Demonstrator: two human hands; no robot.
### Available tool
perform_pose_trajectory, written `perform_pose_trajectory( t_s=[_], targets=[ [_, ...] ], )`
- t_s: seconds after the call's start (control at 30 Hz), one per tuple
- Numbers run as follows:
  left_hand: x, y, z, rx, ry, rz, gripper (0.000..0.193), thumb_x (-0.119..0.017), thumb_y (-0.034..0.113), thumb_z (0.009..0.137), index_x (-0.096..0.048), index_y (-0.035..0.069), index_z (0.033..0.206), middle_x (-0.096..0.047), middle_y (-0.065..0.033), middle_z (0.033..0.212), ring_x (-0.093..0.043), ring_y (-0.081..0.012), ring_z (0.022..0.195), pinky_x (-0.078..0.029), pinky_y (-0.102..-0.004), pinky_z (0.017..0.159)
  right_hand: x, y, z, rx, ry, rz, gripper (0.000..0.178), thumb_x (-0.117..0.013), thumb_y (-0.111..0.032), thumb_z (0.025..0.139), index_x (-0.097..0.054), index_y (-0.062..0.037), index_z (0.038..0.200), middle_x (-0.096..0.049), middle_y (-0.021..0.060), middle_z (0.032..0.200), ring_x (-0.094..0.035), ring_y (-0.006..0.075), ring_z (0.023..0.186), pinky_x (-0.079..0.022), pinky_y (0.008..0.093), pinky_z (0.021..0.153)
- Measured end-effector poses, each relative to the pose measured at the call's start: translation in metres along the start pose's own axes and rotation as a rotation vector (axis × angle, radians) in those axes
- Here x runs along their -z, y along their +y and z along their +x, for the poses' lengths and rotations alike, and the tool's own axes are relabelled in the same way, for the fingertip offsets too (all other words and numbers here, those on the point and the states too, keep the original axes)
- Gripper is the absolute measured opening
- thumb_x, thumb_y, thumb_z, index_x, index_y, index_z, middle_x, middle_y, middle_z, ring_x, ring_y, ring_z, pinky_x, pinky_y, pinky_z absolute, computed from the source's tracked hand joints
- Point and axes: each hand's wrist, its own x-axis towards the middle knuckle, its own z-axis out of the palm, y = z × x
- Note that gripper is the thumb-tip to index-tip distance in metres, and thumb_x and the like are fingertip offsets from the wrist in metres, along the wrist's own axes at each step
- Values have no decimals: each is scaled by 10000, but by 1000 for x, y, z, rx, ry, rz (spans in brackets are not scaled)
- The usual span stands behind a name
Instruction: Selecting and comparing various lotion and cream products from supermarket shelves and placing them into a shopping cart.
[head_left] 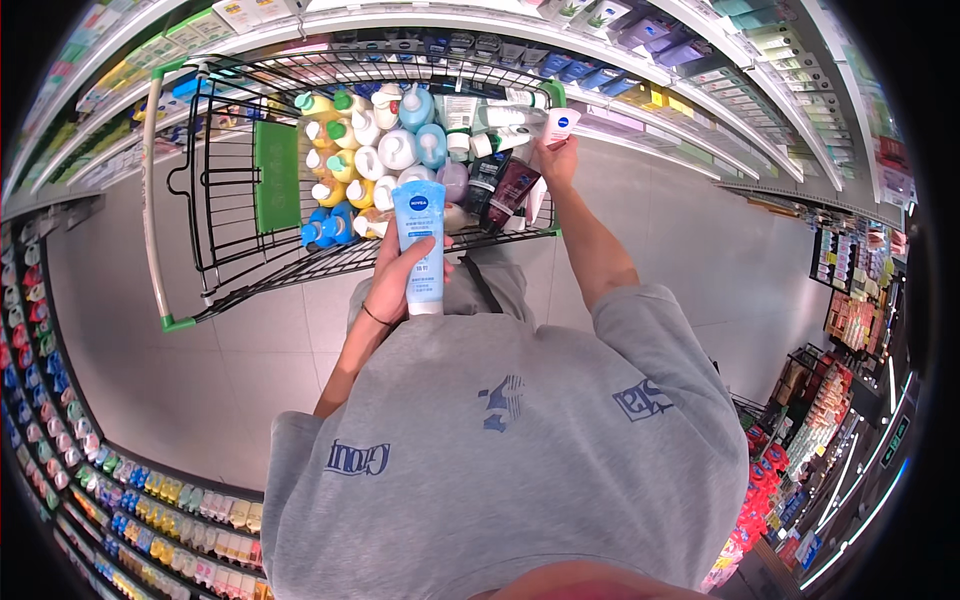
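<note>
Head view, looking down over a grey T-shirt (pixel 500 450) into a shop aisle. The left hand (pixel 395 275) was closed around a light-blue tube (pixel 420 245) with a white cap at its near end, holding it upright just near of the wire shopping cart (pixel 215 200). The right hand (pixel 555 160) reached farther out, over the right side of the cart, its fingers closed on a white tube (pixel 558 125) lifted above the load.

Inside the cart lay a dense heap of toiletries: yellow bottles with green caps (pixel 335 150) on the left, white and pale-blue pump bottles (pixel 400 145) in the middle, and dark tubes (pixel 510 185) on the right, just beneath the right hand. A green panel (pixel 275 175) stood against the cart's left wall.

Stocked shelves (pixel 700 60) curved along the far side and right of the scene; a further shelf of small coloured packs (pixel 150 490) ran along the near left. Pale floor tiles (pixel 160 360) lay beneath the cart.
</note>
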Motion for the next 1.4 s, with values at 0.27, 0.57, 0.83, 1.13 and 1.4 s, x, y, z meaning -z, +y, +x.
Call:
perform_pose_trajectory(
  t_s=[0.27, 0.57, 0.83, 1.13, 1.4],
  targets=[
    [-1, -2, -2, -7, 44, 45, 455, -548, 124, 909, -363, 52, 1318, -608, -182, 1044, -650, -239, 752, -555, -334, 620, -7, -2, -11, 191, 158, 55, 555, -790, -215, 716, -480, 37, 1102, -624, 180, 980, -620, 302, 898, -481, 389, 816],
    [-5, -1, 6, 20, 63, 68, 484, -551, 117, 904, -350, 56, 1340, -611, -185, 1030, -647, -236, 731, -549, -329, 591, 5, 4, -9, 195, 47, -178, 519, -761, -308, 756, -501, 26, 1056, -654, 182, 934, -642, 353, 886, -500, 431, 789],
    [-11, -1, 19, 40, 28, 68, 484, -567, 113, 905, -344, 86, 1333, -623, -164, 1022, -650, -226, 688, -553, -325, 572, 37, -13, 31, 129, -299, -467, 521, -601, -515, 853, -625, -14, 993, -676, 229, 965, -646, 392, 934, -498, 491, 822],
    [-6, -1, 27, 43, 52, 76, 447, -571, 137, 902, -389, 85, 1307, -633, -141, 993, -653, -209, 689, -550, -304, 579, 58, -17, 36, 34, -484, -400, 461, -545, -504, 894, -681, -74, 990, -668, 217, 1042, -635, 398, 973, -494, 478, 848],
    [3, 3, 25, 25, 81, 35, 430, -568, 140, 903, -390, 86, 1291, -635, -149, 996, -655, -215, 691, -553, -306, 580, 52, 1, 50, 146, -495, -400, 489, -579, -510, 881, -688, -34, 895, -685, 120, 717, -671, 189, 574, -539, 329, 550]
  ],
)
